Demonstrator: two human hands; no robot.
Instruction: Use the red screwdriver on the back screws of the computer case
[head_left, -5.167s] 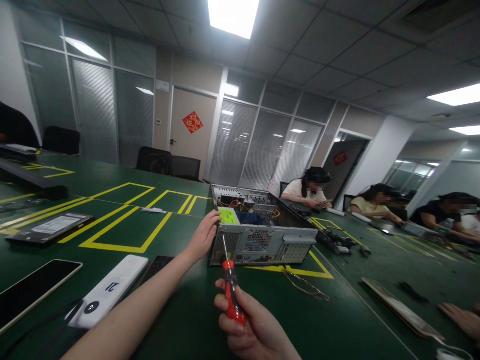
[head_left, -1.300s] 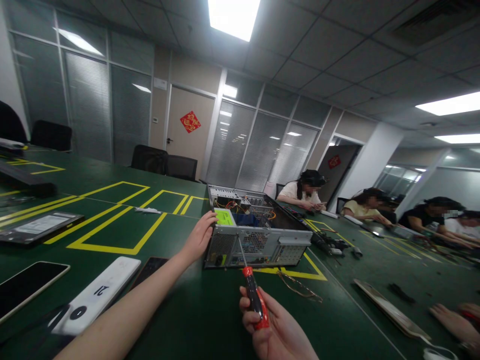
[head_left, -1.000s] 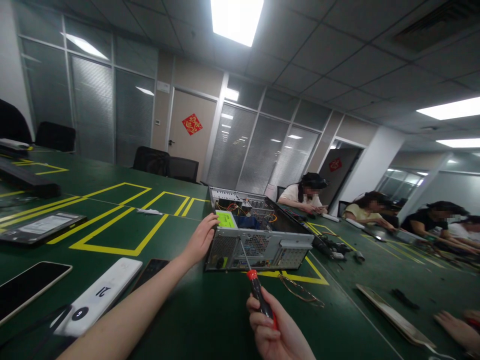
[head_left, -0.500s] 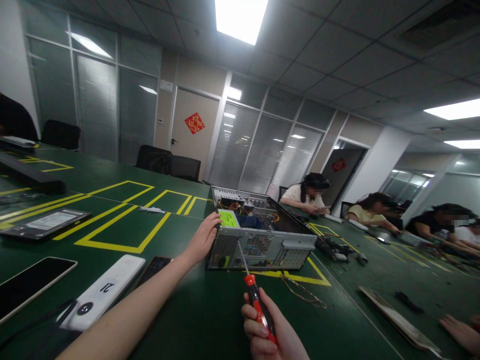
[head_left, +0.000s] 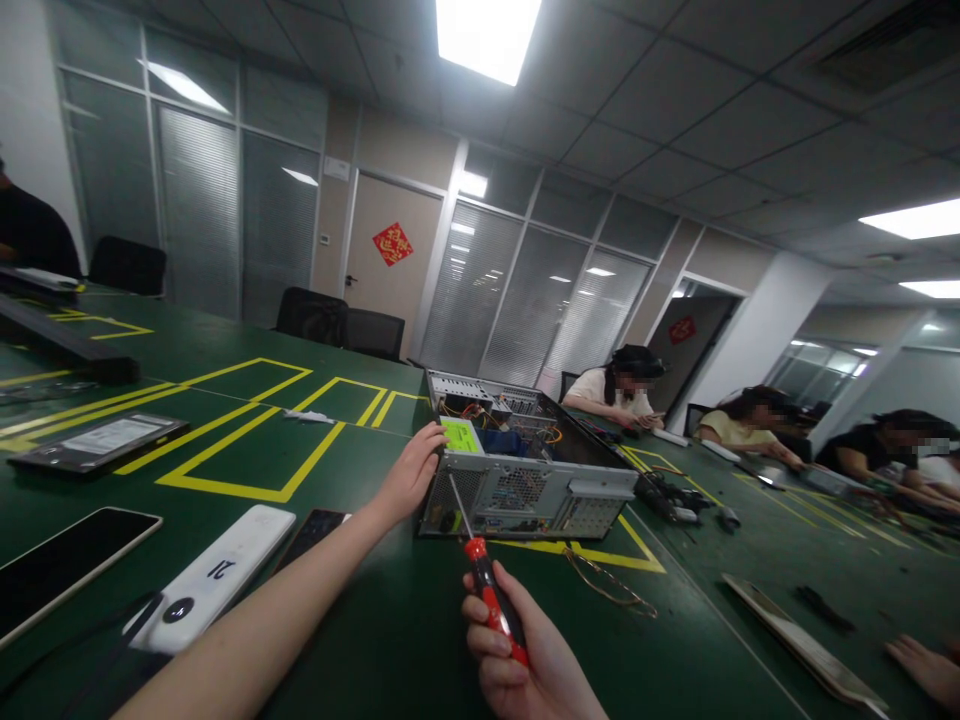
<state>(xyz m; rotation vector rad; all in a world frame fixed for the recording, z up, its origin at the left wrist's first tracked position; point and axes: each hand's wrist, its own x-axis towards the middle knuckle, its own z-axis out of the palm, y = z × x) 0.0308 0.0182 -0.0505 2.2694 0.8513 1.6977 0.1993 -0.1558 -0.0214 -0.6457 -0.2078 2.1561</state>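
Note:
An open grey computer case [head_left: 525, 490] lies on the green table [head_left: 390, 630], its rear panel facing me and coloured wires showing inside. My left hand [head_left: 409, 475] rests flat against the case's near left corner, fingers spread over the top edge beside a green label. My right hand [head_left: 525, 665] is closed round a red and black screwdriver [head_left: 491, 605]. Its metal shaft points up and away, and the tip sits at the upper left of the rear panel.
On the left lie a white device marked 21 [head_left: 214, 578], a dark phone [head_left: 313, 530], a tablet [head_left: 67, 565] and a framed panel [head_left: 101, 440]. Glasses [head_left: 607, 585] lie by the case. Several people sit at the far right; another person's hand [head_left: 926, 668] rests nearby.
The screwdriver has swung a little to the left, its tip moving from the panel's middle toward its left side. My left hand has kept its place on the case.

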